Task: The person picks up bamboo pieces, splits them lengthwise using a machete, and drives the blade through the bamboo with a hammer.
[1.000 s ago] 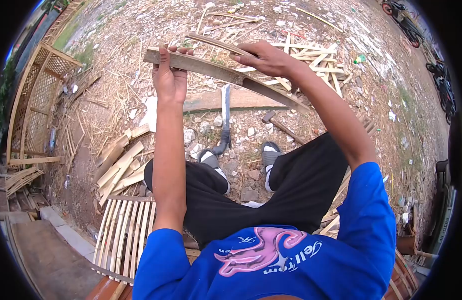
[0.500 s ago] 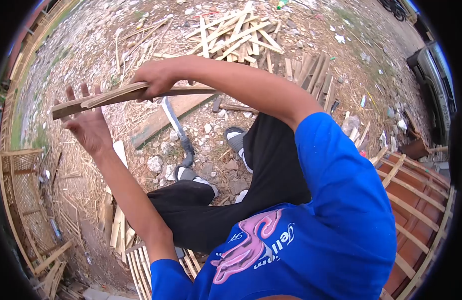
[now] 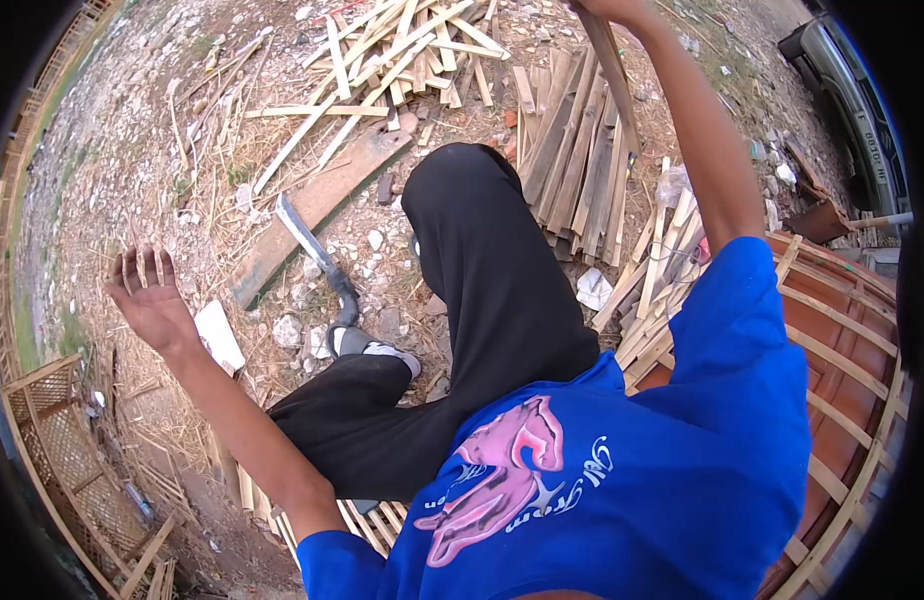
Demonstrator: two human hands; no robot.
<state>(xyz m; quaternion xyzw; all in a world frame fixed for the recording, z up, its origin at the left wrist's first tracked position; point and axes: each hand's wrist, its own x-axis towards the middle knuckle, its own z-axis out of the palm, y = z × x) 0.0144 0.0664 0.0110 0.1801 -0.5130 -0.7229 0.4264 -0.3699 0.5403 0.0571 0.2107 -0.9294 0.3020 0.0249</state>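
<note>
The spread, empty left hand (image 3: 154, 305) hovers just beside a white sheet (image 3: 219, 336), with open ground (image 3: 112, 205) to its left. At the view's upper edge, the partly cut-off right hand (image 3: 610, 8) grips a slat (image 3: 616, 85), long, narrow and grey-brown, slanting over the pile (image 3: 559, 140).

The top edge cuts off the right hand (image 3: 614, 8) and its wooden strip (image 3: 613, 75).
</note>
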